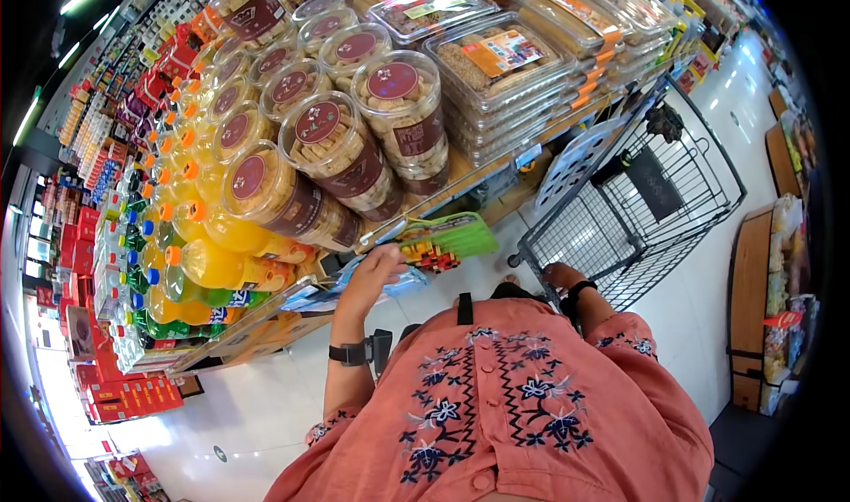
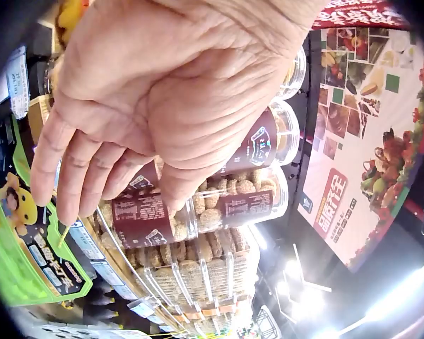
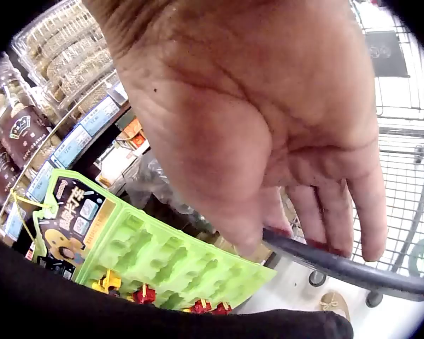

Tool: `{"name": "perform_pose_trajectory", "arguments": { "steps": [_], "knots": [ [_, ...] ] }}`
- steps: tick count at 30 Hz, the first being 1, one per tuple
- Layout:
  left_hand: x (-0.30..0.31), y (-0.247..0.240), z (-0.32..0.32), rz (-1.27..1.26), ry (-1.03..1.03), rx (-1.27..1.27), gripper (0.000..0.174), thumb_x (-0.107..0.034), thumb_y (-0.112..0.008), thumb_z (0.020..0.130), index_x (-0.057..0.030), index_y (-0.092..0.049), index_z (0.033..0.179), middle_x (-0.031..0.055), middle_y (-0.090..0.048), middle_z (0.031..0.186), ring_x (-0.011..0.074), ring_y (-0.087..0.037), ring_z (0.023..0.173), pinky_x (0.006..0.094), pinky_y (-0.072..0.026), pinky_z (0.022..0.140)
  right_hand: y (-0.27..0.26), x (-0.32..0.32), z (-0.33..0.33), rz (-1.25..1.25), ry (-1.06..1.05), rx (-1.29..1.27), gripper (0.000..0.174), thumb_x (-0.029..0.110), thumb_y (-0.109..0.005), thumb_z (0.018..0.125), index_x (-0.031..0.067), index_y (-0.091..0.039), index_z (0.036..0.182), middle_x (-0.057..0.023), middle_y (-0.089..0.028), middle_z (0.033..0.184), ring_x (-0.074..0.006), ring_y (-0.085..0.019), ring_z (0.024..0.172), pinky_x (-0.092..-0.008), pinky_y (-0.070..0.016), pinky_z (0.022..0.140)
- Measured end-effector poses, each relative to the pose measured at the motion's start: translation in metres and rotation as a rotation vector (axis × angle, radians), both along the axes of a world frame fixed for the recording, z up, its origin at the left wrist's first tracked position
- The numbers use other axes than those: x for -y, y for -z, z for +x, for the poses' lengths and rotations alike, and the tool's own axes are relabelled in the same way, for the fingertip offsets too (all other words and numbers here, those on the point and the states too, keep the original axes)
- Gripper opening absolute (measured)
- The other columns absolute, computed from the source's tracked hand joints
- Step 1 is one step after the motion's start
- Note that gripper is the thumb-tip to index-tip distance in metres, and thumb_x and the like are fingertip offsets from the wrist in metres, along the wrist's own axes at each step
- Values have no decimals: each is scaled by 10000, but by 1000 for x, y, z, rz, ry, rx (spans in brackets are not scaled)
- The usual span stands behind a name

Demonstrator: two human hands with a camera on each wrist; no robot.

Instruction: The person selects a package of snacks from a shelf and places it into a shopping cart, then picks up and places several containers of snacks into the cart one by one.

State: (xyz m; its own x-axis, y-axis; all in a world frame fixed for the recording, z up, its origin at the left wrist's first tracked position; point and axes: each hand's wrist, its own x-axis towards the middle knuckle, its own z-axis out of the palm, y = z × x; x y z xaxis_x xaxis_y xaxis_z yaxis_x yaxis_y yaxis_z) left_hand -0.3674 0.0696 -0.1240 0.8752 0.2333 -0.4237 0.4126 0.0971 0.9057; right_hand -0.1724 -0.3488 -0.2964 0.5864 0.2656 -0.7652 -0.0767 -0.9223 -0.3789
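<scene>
My left hand (image 1: 370, 282) is at the front edge of the display shelf, next to a hanging green toy tray (image 1: 465, 235). In the left wrist view its fingers lie loosely extended, with nothing in them, in front of clear cups of biscuits (image 2: 233, 208) with maroon labels. My right hand (image 1: 567, 281) is at the near end of the shopping cart (image 1: 611, 236). The right wrist view shows it holding the cart's dark handle (image 3: 325, 263), thumb on one side and fingers over the other. Small red and yellow toy vehicles (image 3: 145, 293) sit in the tray.
Stacked clear boxes of biscuits (image 1: 500, 59) stand right of the cups. Orange drink bottles (image 1: 212, 263) fill the left end of the display. A wooden display stand (image 1: 748, 298) lines the aisle's right side. Pale floor (image 1: 257, 405) shows behind my left arm.
</scene>
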Motion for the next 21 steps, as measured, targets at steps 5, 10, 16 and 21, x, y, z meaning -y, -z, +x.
{"name": "perform_pose_trajectory", "arguments": {
  "steps": [5, 10, 16, 21],
  "knots": [
    [-5, -15, -6, 71, 6, 42, 591, -426, -519, 1024, 25, -471, 1403, 179, -613, 1278, 256, -633, 1122, 356, -499, 933, 64, 6, 38, -33, -482, 369, 372, 363, -631, 920, 20, -661, 1059, -171, -688, 975, -263, -681, 843, -390, -558, 616],
    [2, -74, -9, 251, 5, 168, 502, -325, -538, 1028, 22, -478, 1386, 176, -617, 1265, 241, -627, 1116, 346, -502, 921, -73, -54, 41, 270, -291, 286, 340, 354, -639, 927, 31, -677, 1026, -170, -693, 939, -287, -668, 865, -375, -525, 735],
    [3, -154, -7, 530, -360, 653, 572, -198, -710, 910, 32, -477, 1379, 159, -599, 1290, 252, -573, 1186, 343, -447, 1004, -193, -128, 27, 757, -240, 317, 324, 281, -644, 952, 8, -644, 1125, -117, -707, 930, -194, -654, 844, -321, -510, 759],
    [-20, -175, 21, 1118, -481, 666, 834, -255, -812, 797, 33, -381, 1451, 228, -444, 1452, 345, -412, 1367, 423, -331, 1129, -258, -173, 10, 1019, -141, 289, 309, 182, -655, 958, -19, -613, 1190, -69, -700, 1016, -92, -610, 876, -260, -502, 777]
  ]
}}
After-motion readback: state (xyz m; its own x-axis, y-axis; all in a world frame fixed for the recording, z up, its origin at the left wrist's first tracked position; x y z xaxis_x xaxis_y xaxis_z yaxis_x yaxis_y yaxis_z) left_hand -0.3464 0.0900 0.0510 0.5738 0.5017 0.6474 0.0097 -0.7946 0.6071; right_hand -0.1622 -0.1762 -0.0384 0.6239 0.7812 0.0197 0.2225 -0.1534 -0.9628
